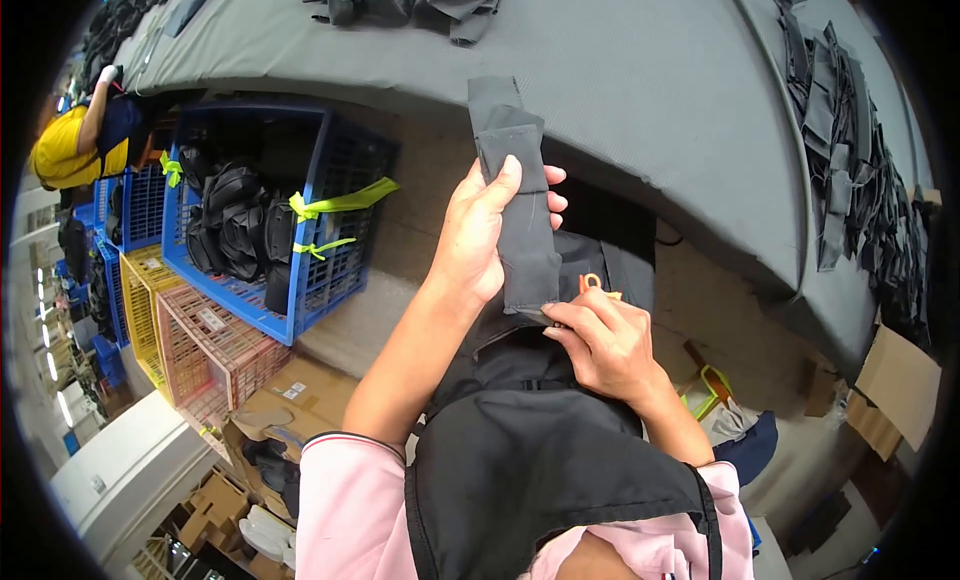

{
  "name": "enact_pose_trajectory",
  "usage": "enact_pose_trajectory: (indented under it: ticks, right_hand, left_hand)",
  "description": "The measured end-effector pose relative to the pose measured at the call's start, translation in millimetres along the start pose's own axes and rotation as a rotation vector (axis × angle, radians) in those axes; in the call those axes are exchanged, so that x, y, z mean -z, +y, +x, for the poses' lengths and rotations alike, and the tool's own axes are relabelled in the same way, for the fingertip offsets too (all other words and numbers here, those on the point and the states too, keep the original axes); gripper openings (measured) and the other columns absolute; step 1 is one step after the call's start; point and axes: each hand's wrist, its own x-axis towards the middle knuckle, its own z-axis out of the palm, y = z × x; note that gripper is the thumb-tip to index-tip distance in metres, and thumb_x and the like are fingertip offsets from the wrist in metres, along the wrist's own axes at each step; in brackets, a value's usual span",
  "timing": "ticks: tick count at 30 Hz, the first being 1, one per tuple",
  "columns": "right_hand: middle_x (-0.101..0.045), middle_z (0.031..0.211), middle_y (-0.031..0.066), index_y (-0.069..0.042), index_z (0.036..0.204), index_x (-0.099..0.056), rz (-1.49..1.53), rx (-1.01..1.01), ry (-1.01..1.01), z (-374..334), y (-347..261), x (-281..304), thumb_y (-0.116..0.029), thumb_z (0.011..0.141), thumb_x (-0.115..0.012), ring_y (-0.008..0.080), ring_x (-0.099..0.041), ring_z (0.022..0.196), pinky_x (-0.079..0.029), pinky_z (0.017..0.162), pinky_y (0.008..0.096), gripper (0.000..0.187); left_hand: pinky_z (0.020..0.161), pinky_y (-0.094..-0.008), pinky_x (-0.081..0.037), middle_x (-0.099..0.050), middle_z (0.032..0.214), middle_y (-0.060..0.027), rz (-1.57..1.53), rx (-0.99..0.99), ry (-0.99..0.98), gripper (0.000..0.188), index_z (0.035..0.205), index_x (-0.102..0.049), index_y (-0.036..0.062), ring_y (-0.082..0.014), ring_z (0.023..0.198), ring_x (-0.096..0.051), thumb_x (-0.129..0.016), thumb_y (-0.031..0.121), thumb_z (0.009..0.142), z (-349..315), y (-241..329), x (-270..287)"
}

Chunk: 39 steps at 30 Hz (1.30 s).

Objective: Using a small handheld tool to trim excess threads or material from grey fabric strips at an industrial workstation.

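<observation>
Along dark fabric strip (530, 250): left fingers (507, 176) clamped on middle; right fingers (585, 320) closed around orange-looped tool (586, 278), lower corner.

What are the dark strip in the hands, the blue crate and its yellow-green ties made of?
Dark strip: matte fabric, probably woven; it shows stitch lines and folds.
Blue crate: likely smooth, slightly shiny plastic, with gridded walls.
Yellow-green ties: bright, bendy, knotted; cloth or plastic, I can't tell.
</observation>
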Motion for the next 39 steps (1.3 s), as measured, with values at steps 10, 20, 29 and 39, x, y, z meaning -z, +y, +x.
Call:
enact_pose_trajectory:
  ticks: [10,20,29,39]
  right_hand:
    - [-0.056,0.072,0.0054,-0.005,0.089,-0.062,0.099,-0.066,0.036,-1.3,-2.4,-1.8,-0.005,0.065,-0.073,0.0204,-0.057,0.058,-0.045,0.053,0.0300,0.026]
    - [-0.056,0.072,0.0071,-0.003,0.091,-0.061,0.099,-0.118,0.026,-3.8,4.2,2.0,-0.006,0.066,-0.073,0.0219,-0.056,0.057,-0.045,0.050,0.0297,0.028]
    - [-0.053,0.070,0.0049,-0.004,0.089,-0.061,0.060,-0.115,0.056,2.4,-6.4,-5.1,-0.006,0.066,-0.072,0.0203,-0.055,0.056,-0.044,0.049,0.0295,0.025]
    - [-0.052,0.071,0.0041,-0.004,0.089,-0.061,-0.012,-0.067,0.054,4.6,-7.7,-11.1,-0.007,0.066,-0.072,0.0186,-0.056,0.056,-0.043,0.049,0.0293,0.026]
  left_hand:
    - [0.066,-0.0321,-0.054,-0.061,0.101,-0.0134,-0.023,0.002,0.000,0.027,0.108,-0.049,0.0014,-0.0174,0.076,-0.061,-0.047,0.024,0.095,3.2,0.8,5.1]
    - [0.065,-0.0321,-0.055,-0.061,0.102,-0.0142,-0.070,0.015,0.022,0.027,0.110,-0.049,0.0014,-0.0182,0.077,-0.062,-0.047,0.023,0.095,3.7,3.1,10.3]
    - [0.066,-0.0330,-0.053,-0.060,0.098,-0.0128,-0.027,-0.030,0.031,0.027,0.111,-0.047,0.0045,-0.0187,0.077,-0.061,-0.048,0.026,0.094,5.6,1.0,7.8]
    - [0.065,-0.0336,-0.052,-0.061,0.097,-0.0129,-0.079,-0.014,0.085,0.026,0.111,-0.047,0.0038,-0.0186,0.076,-0.060,-0.047,0.024,0.095,5.7,-0.9,10.1]
